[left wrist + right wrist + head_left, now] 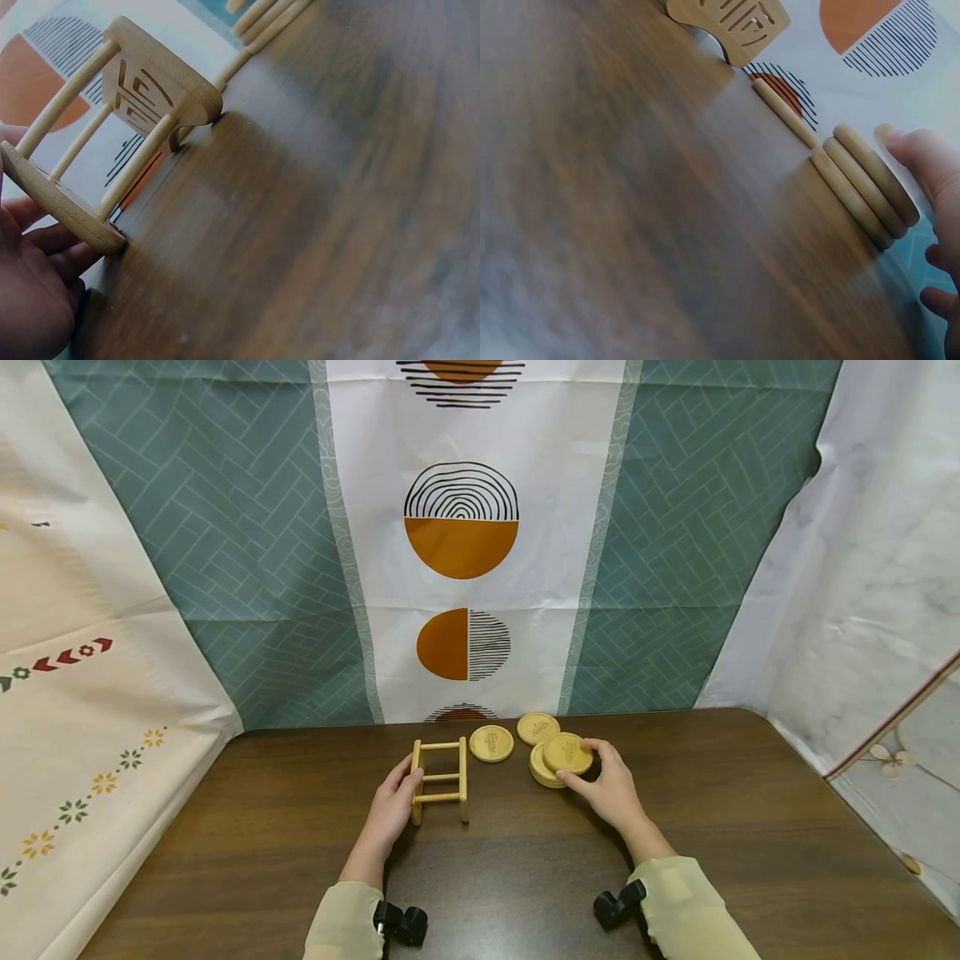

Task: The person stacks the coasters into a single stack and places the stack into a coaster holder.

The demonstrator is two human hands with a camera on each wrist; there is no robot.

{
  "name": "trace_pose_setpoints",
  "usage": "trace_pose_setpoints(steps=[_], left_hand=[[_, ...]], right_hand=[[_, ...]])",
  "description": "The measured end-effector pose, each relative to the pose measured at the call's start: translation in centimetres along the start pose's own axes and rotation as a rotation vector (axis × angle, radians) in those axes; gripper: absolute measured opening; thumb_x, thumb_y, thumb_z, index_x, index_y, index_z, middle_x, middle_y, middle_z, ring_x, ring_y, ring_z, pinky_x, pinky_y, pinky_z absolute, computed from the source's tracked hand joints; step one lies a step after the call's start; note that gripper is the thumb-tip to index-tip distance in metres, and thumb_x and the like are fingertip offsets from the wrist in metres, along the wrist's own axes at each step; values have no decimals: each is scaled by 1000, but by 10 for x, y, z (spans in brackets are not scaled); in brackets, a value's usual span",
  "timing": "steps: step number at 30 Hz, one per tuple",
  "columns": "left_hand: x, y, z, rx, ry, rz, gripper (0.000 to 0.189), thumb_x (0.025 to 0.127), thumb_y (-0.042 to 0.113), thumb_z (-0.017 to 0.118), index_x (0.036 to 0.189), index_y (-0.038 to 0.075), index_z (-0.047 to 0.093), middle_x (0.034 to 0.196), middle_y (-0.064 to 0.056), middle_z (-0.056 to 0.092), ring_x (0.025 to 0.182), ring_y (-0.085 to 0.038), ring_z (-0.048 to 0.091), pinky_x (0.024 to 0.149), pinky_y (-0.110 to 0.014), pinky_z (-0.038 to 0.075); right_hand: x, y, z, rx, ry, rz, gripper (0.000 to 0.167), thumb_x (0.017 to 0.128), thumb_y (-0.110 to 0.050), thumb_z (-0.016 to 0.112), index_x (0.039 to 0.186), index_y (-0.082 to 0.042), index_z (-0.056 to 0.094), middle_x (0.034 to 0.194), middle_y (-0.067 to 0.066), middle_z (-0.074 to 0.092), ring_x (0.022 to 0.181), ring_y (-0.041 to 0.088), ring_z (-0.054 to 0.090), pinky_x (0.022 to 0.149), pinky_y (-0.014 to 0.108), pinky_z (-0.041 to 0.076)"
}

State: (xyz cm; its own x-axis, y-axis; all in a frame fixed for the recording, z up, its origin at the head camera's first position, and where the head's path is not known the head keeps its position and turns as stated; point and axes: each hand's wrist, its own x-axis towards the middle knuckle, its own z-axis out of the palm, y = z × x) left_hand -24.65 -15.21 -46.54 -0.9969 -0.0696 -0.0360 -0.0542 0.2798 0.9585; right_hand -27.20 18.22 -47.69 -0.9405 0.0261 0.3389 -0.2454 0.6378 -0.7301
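Note:
On the left, my left hand [392, 802] grips the near-left side of a small wooden coaster rack [439, 797]. The rack stands on the table; its round bars and a slotted panel [146, 79] show in the left wrist view, with no coaster seen inside. My right hand [611, 789] is at a short stack of round wooden coasters [542, 770], thumb and fingers spread about the top coaster [567, 752]. In the right wrist view the thumb [911, 146] stands slightly above that coaster. The top coaster sits off-centre on those beneath it.
Two more coasters lie flat nearby: one [492, 743] just right of the rack, another [537, 727] behind the stack by the far edge. The brown wooden table [510, 885] ends at a patterned cloth [480, 585] hung behind it.

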Motion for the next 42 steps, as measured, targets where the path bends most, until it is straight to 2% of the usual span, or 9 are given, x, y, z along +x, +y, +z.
trace_pose_setpoints(steps=[9,42], left_hand=[[0,0,0,-1,-6,-12,54,100,35,44,149,15,32,150,-18,35,133,-37,39,107,-55,33],[-1,2,-1,-6,-18,-16,56,100,37,43,150,15,29,151,-18,32,136,-38,35,108,-56,31]], right_hand=[[1,-1,3,3,-32,4,68,75,-36,79,127,-4,48,128,15,52,122,32,48,103,49,38],[1,-7,10,6,-54,1,69,74,-33,81,127,-3,50,128,16,54,122,32,49,104,49,37]])
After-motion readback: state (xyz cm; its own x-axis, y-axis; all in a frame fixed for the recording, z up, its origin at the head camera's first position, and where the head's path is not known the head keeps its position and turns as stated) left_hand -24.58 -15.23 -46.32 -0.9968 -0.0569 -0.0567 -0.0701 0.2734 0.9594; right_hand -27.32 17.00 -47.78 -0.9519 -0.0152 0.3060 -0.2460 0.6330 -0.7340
